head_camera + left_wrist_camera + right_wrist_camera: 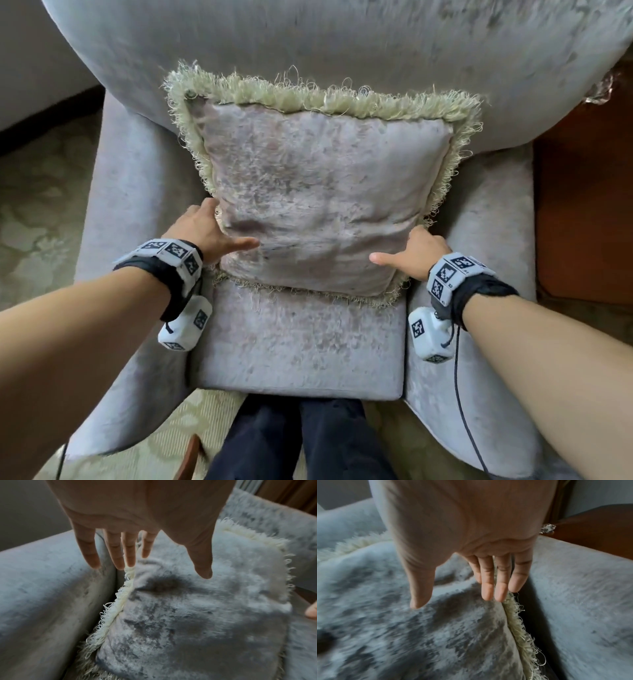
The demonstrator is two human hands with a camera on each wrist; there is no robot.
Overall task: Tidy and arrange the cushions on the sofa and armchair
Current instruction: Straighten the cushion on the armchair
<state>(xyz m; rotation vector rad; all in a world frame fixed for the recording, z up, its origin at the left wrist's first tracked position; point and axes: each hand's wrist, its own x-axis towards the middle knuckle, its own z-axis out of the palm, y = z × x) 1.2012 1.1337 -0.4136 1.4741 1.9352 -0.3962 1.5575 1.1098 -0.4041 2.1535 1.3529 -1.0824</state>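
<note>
The fringed cushion [318, 205] leans against the back of the grey armchair [301, 346], resting on its seat. Both arms reach forward. The left hand [205, 229] and right hand [416, 257] flank the cushion's lower sides, fingers straight and relaxed, thumbs extended over its face, grasping nothing.

Both hands [310, 241] flat, fingers straight
</note>
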